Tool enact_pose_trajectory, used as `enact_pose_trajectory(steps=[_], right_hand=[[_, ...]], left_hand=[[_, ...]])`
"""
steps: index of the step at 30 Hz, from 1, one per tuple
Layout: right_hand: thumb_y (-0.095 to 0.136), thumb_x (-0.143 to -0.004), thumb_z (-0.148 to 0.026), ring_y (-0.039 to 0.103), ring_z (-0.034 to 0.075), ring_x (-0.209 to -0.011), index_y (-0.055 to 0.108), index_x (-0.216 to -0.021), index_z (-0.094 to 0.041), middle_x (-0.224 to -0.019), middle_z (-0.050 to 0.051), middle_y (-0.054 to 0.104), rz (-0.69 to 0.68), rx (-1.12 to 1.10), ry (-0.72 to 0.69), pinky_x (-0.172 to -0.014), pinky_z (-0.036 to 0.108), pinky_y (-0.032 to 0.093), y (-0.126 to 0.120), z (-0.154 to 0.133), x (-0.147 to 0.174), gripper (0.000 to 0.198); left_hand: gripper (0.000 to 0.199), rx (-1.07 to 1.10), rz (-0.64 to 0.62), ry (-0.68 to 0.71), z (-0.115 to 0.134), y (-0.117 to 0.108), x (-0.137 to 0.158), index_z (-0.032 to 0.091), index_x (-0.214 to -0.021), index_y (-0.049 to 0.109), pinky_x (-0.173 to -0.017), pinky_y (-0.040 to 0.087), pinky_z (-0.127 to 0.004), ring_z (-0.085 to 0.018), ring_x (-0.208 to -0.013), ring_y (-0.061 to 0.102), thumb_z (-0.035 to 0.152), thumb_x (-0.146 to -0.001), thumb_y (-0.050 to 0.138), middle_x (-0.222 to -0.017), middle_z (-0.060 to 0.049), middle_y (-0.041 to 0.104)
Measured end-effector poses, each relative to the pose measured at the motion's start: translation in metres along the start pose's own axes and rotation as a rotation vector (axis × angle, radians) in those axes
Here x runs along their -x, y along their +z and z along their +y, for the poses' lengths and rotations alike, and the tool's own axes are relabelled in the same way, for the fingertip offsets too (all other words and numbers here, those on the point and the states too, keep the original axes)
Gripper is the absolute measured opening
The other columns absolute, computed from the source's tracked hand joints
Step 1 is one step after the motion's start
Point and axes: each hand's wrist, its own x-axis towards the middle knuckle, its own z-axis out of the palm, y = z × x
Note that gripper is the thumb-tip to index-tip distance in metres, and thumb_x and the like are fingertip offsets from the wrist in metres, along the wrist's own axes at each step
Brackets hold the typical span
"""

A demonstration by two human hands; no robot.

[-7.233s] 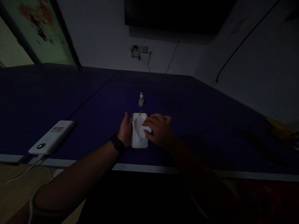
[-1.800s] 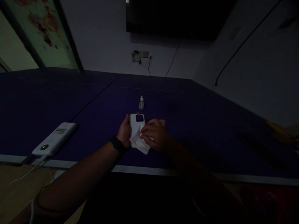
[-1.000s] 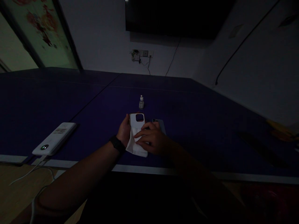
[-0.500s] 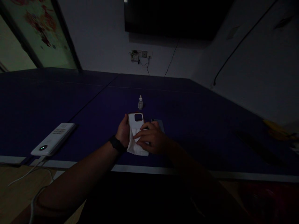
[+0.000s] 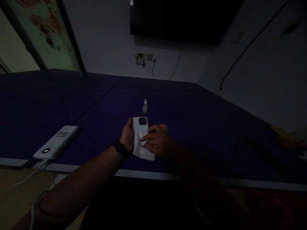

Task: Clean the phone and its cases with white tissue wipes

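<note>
My left hand (image 5: pixel 126 135) is closed around the left side of a white phone case (image 5: pixel 137 125), which has a large camera cutout near its top. A white cloth (image 5: pixel 144 153) lies over the case's lower part and hangs past its bottom edge. The fingers of my right hand (image 5: pixel 158 141) press this cloth against the case. Behind my right hand lies a phone-like flat object, now almost wholly hidden. Beyond the case, a small dropper bottle (image 5: pixel 145 107) with a white top stands upright on the blue table (image 5: pixel 100 118).
On the left lies a white power bank (image 5: pixel 57 140) with a lit display and a white cable (image 5: pixel 35 174) running off the table's edge. A dark flat object (image 5: pixel 266 153) and something yellow (image 5: pixel 284 135) are at the right. A dark screen (image 5: pixel 184 19) hangs on the far wall.
My right hand has slid slightly right with the cloth, baring more of the case's left side. The flat object behind that hand is more covered. The view has shifted a little.
</note>
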Motion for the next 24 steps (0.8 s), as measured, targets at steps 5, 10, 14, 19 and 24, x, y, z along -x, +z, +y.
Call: enact_pose_trajectory(steps=[5, 10, 14, 19, 24], right_hand=[[0.063, -0.099, -0.031, 0.054, 0.027, -0.114, 0.08, -0.104, -0.032, -0.125, -0.005, 0.077, 0.056, 0.099, 0.053, -0.092, 0.049, 0.024, 0.001, 0.0, 0.0, 0.018], [0.063, -0.099, -0.034, 0.054, 0.027, -0.119, 0.08, -0.1, -0.033, -0.125, -0.008, 0.077, -0.028, 0.012, -0.071, -0.093, 0.049, 0.025, 0.004, -0.008, -0.001, 0.017], [0.063, -0.099, -0.032, 0.057, 0.026, -0.111, 0.08, -0.085, -0.028, -0.11, -0.005, 0.082, 0.052, 0.052, 0.032, -0.092, 0.049, 0.024, 0.0, -0.001, 0.0, 0.022], [0.066, -0.096, -0.03, 0.054, 0.026, -0.115, 0.08, -0.103, -0.03, -0.127, -0.002, 0.076, 0.052, 0.066, 0.09, -0.094, 0.048, 0.025, -0.001, 0.001, 0.001, 0.016], [0.064, -0.097, -0.031, 0.056, 0.025, -0.115, 0.079, -0.084, -0.027, -0.115, -0.004, 0.08, -0.029, -0.022, -0.036, -0.096, 0.048, 0.026, -0.001, -0.002, 0.001, 0.021]], left_hand=[[0.054, 0.019, -0.002, 0.032, 0.002, -0.001, -0.002, 0.017, -0.106, 0.071, -0.074, 0.054, -0.036, -0.024, -0.074, 0.069, 0.053, -0.105, 0.031, -0.085, -0.01, 0.074], [0.061, 0.016, -0.003, -0.044, 0.004, -0.002, -0.002, 0.014, -0.101, 0.072, -0.069, 0.052, -0.034, -0.023, -0.068, 0.068, 0.056, -0.104, 0.028, -0.08, -0.011, 0.072], [0.061, -0.01, -0.007, -0.018, 0.0, -0.001, 0.001, 0.016, -0.1, 0.071, -0.071, 0.053, -0.036, -0.024, -0.07, 0.068, 0.06, -0.103, 0.03, -0.083, -0.01, 0.072], [0.056, -0.01, -0.001, 0.014, 0.001, 0.001, 0.002, 0.017, -0.105, 0.071, -0.07, 0.053, -0.036, -0.024, -0.072, 0.068, 0.056, -0.104, 0.03, -0.086, -0.011, 0.073], [0.058, 0.004, 0.006, -0.025, -0.002, 0.0, 0.001, 0.016, -0.098, 0.072, -0.069, 0.053, -0.034, -0.022, -0.068, 0.067, 0.057, -0.104, 0.03, -0.079, -0.009, 0.072]])
